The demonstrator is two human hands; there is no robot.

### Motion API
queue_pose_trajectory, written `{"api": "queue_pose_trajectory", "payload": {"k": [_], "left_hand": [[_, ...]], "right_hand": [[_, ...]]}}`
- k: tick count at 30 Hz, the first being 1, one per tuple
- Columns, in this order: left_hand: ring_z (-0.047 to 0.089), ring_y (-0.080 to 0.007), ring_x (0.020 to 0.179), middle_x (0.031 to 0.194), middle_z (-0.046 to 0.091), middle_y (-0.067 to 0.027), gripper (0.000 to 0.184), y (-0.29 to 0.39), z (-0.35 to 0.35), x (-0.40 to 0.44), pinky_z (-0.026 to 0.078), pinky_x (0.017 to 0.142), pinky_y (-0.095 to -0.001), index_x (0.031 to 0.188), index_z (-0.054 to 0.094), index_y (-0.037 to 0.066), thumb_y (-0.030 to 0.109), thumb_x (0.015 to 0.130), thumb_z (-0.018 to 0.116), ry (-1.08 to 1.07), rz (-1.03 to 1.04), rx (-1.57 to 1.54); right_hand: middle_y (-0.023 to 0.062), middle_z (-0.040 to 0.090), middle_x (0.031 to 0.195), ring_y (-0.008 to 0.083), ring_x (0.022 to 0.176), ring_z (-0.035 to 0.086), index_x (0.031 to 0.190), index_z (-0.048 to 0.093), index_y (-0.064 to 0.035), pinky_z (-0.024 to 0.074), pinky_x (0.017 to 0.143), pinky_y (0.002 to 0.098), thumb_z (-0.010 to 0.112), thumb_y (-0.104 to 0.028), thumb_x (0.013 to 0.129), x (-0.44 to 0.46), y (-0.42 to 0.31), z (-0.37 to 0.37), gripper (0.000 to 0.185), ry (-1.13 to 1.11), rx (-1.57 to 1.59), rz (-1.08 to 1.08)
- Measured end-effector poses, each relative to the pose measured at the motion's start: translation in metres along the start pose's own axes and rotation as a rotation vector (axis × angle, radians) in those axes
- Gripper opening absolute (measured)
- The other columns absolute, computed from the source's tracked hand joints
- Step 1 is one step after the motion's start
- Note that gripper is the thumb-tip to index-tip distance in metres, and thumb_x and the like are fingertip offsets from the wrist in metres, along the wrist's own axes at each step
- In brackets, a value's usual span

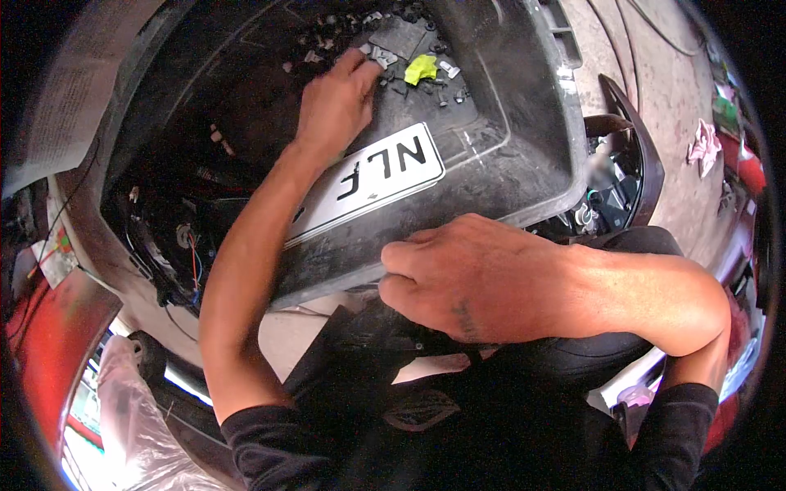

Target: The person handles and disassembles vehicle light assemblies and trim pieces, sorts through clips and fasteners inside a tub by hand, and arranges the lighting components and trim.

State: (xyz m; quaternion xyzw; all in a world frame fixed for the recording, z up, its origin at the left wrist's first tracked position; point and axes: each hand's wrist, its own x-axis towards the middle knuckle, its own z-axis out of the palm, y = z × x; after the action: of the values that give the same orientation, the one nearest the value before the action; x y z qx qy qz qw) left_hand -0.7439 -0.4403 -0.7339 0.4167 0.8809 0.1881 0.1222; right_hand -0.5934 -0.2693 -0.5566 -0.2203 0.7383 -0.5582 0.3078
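Inside a black plastic bin (524, 90), my left hand (337, 106) reaches to a pile of small dark clips and fasteners (327, 37), its fingertips pinched together at a small white piece (381, 56). Whether the fingers grip that piece cannot be made out. A bright yellow-green scrap (421, 70) lies just right of the fingertips. Below the hand, a white number plate (393, 168) with black letters rests at a slant, partly covered by my left forearm. My right hand (475, 278) is held at the bin's near edge, fingers curled; anything inside them is hidden.
Dark car parts with wires (176, 245) lie at the bin's left. Another dark part (614, 180) sits at its right. A pink cloth (704, 147) lies on the floor farther right. Clear plastic sheeting (139, 417) and a red panel (57, 335) are at lower left.
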Motion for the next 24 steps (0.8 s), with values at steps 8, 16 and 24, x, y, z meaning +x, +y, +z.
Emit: {"api": "queue_pose_trajectory", "payload": {"k": [8,16,24], "left_hand": [[0.071,-0.0324,0.099,0.117,0.065,-0.0113,0.038,0.035,0.013,0.002,0.061,0.079,-0.0430,0.123,0.069,0.014,0.008,0.085,0.068,-0.078,0.338,-0.015],[0.069,-0.0299,0.101,0.116,0.058,-0.0136,0.036,0.060,0.034,0.035,0.063,0.078,-0.0402,0.124,0.067,0.010,0.013,0.088,0.060,-0.225,0.477,0.164],[0.068,-0.0339,0.100,0.107,0.058,-0.0145,0.018,0.034,0.011,0.036,0.059,0.076,-0.0474,0.105,0.067,0.005,0.010,0.088,0.062,0.050,0.296,0.040]], "right_hand": [[0.0133,0.055,0.087,0.0341,0.084,0.066,0.085,0.052,-0.0013,0.0552,0.068,0.0464,0.062,-0.015,0.085,0.000,0.003,0.003,0.017,-0.054,-0.212,-0.134],[0.0164,0.059,0.088,0.0373,0.083,0.068,0.086,0.059,-0.0006,0.0559,0.070,0.0490,0.061,-0.015,0.087,0.000,0.001,0.000,0.014,-0.066,-0.211,-0.108],[0.0204,0.066,0.090,0.0411,0.085,0.072,0.088,0.065,0.0008,0.0581,0.074,0.0511,0.058,-0.017,0.094,0.000,-0.004,-0.007,0.020,-0.070,-0.191,-0.122]]}}
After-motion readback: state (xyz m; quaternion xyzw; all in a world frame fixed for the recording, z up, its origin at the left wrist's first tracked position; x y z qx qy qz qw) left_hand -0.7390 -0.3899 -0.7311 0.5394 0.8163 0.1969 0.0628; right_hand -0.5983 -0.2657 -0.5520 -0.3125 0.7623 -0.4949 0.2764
